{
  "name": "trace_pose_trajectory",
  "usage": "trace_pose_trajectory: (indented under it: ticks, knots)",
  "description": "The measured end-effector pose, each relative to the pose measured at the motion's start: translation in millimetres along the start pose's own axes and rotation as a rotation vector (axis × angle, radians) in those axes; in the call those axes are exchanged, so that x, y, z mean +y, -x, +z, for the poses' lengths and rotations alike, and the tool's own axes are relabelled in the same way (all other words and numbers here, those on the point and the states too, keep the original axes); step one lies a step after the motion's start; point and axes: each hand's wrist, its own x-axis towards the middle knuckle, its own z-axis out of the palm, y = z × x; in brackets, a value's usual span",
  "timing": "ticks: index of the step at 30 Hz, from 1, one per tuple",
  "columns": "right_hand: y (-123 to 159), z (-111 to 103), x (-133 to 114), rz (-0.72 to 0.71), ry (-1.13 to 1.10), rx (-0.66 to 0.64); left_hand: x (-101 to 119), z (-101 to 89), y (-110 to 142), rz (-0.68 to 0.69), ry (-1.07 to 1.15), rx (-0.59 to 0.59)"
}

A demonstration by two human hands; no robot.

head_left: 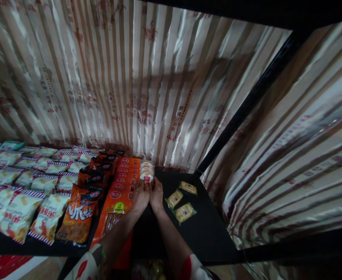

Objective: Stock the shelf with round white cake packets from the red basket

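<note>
Both of my hands are close together at the near end of a short row of round white packaged snacks (146, 170). My left hand (141, 196) has its fingers closed at the left side of the front round white snack pack (146, 178), which carries a red label. My right hand (156, 193) grips the same pack from the right. The fingertips are partly hidden behind the hands. Just left of the row lie overlapping orange snack packets (116, 190), close to my left hand. Three small yellowish wrapped snacks (185, 212) lie loose to the right of my right hand.
Orange-brown snack bags (78, 214) and rows of white snack bags (21, 210) fill the left of the black shelf (208, 237). A black post (246, 105) slants up at the right. Pleated printed sheeting (159, 77) hangs behind. A red basket (1, 264) shows below.
</note>
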Motion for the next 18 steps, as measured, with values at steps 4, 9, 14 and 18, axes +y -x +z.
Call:
trace_pose_trajectory:
  ticks: [4, 9, 14, 18]
  knots:
    - [3.1, -3.1, -0.9, -0.013, -0.044, 0.025, 1.2, -0.9, 5.1, 0.017, 0.011, -0.015]
    - [15.6, -11.0, -3.0, -0.002, -0.04, 0.013, 3.2, -2.3, 19.0, -0.016, 0.057, -0.013]
    - [37.6, -21.1, -4.6, 0.008, -0.028, -0.044, 2.2, -5.0, 40.3, -0.038, 0.044, -0.053]
    - [57.4, -27.7, -1.9, 0.038, -0.05, -0.072, -0.9, -5.7, 59.6, -0.045, 0.018, -0.09]
